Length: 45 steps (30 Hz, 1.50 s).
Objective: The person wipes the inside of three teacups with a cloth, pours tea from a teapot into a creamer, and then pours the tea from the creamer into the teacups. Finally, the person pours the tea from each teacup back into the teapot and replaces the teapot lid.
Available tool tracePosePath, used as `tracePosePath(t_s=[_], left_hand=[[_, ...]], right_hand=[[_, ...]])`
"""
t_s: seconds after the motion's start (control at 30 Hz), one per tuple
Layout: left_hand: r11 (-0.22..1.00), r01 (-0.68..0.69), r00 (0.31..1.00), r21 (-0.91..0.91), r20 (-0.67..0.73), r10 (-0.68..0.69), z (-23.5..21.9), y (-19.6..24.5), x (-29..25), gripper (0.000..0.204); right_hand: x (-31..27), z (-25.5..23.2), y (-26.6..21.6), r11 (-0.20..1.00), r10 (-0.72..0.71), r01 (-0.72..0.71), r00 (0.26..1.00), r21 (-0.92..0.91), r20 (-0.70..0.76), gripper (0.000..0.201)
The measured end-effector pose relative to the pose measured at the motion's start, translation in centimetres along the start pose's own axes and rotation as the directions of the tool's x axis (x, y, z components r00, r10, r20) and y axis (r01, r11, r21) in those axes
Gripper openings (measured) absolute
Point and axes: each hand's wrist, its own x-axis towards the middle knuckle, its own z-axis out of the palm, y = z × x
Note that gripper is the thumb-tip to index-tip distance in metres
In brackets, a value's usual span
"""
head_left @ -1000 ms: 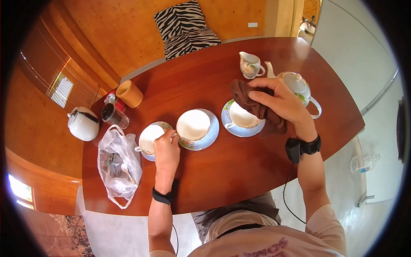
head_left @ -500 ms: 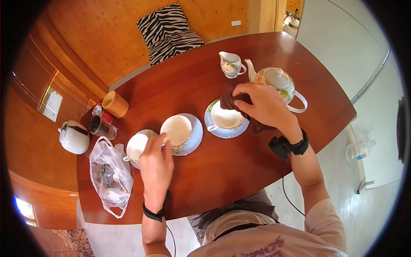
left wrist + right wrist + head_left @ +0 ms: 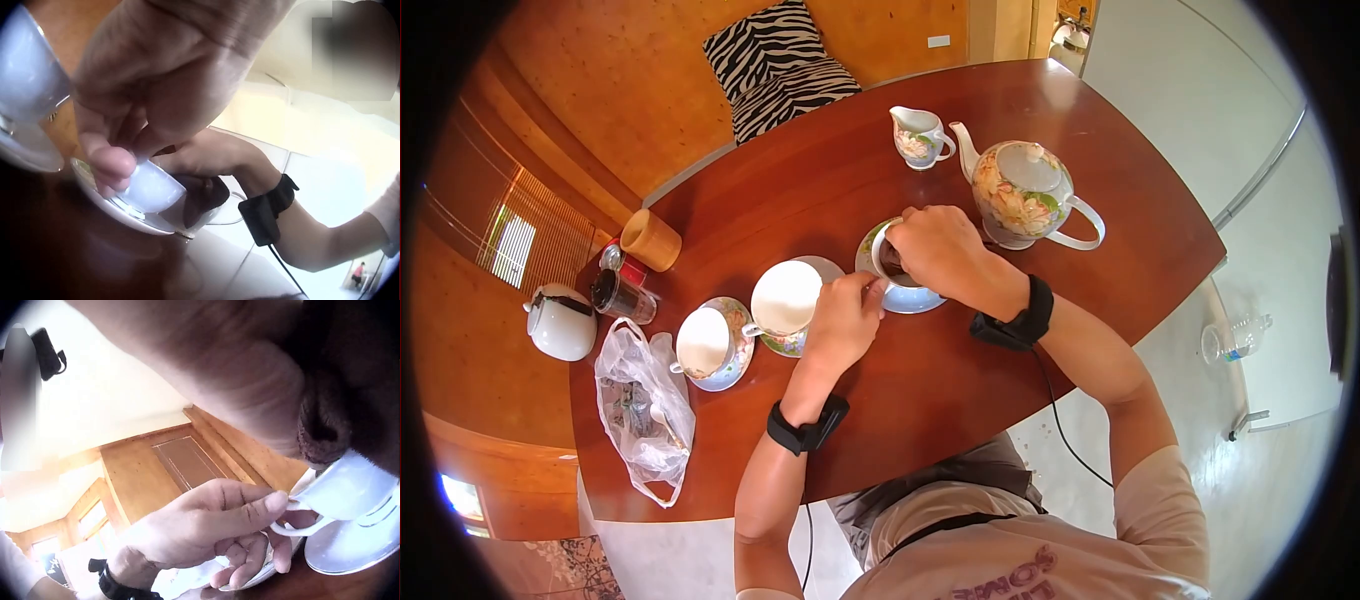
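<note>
My left hand pinches the handle of the rightmost teacup, thumb on top, as the right wrist view shows. This cup stands on its blue-rimmed saucer. My right hand holds a brown cloth, with the fingers down inside the cup and hidden there. Part of the cloth hangs out over the cup's far side in the left wrist view. To the left are a middle teacup and a left teacup, both on saucers.
A flowered teapot and a creamer stand beyond my right hand. Along the table's left side are a plastic bag, a dark-lidded jar, a red can, a wooden cup and a white lidded pot.
My left hand has moved right, from beside the left and middle cups to the rightmost cup's handle. My right hand has brought the cloth down into that cup. The head view has shifted.
</note>
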Motion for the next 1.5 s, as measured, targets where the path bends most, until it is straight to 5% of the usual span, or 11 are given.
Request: tracePosePath(t_s=[0.13,0.37,0.53,0.77,0.83,0.93,1.03,1.1,1.17,1.33,1.5], left_hand=[[0.917,0.170,0.983,-0.362,0.128,-0.132,0.4,-1.4,0.5,0.027],[0.873,0.038,0.998,-0.486,-0.031,-0.061,1.2,-0.9,-0.1,0.023],[0.975,-0.222,0.905,0.015,-0.369,0.212,1.2,0.6,-0.8,0.015],[0.883,-0.370,0.763,0.287,-0.448,0.465,1.2,1.7,-1.4,0.011],[0.897,-0.342,0.780,0.282,-0.447,0.438,0.8,1.7,-1.7,0.011],[0.915,-0.283,0.821,0.288,-0.421,0.387,0.0,1.8,-2.3,0.012],[0.904,-0.312,0.794,0.291,-0.443,0.417,0.3,2.5,-2.6,0.015],[0.891,-0.343,0.765,0.297,-0.461,0.449,1.0,2.4,-2.2,0.016],[0.877,-0.369,0.734,0.309,-0.481,0.479,1.1,2.0,-1.9,0.016],[0.987,-0.154,0.906,0.044,-0.392,0.159,0.8,-0.1,-1.9,0.021],[0.959,-0.060,0.953,-0.278,-0.302,-0.028,1.4,-1.0,-1.5,0.028]], right_hand=[[0.2,0.7,0.6,1.000,-0.023,0.023,0.997,0.001,-0.073,0.008],[-0.1,-0.9,0.9,0.996,-0.036,0.046,0.992,0.080,-0.120,0.010],[-0.4,-3.1,0.8,0.987,0.046,-0.048,0.999,0.154,0.012,0.015],[-0.1,-2.6,3.3,0.810,-0.119,-0.100,0.937,0.578,0.329,0.033],[-0.8,-3.9,3.4,0.534,-0.073,-0.378,0.871,0.757,0.486,0.033],[-1.6,-4.1,2.8,0.735,-0.065,0.021,0.997,0.678,0.039,0.024],[-2.3,-4.3,0.3,0.968,0.072,-0.023,0.979,0.250,-0.190,0.016],[-2.7,-3.7,-0.3,0.973,0.066,-0.012,0.972,0.229,-0.226,0.014],[-3.0,-4.2,-0.5,0.897,-0.002,-0.050,0.993,0.439,0.119,0.017],[-4.5,-6.0,1.9,0.575,-0.011,-0.153,0.981,0.803,0.195,0.022],[-7.8,-8.8,1.6,0.507,0.090,-0.172,0.985,0.845,0.147,0.021]])
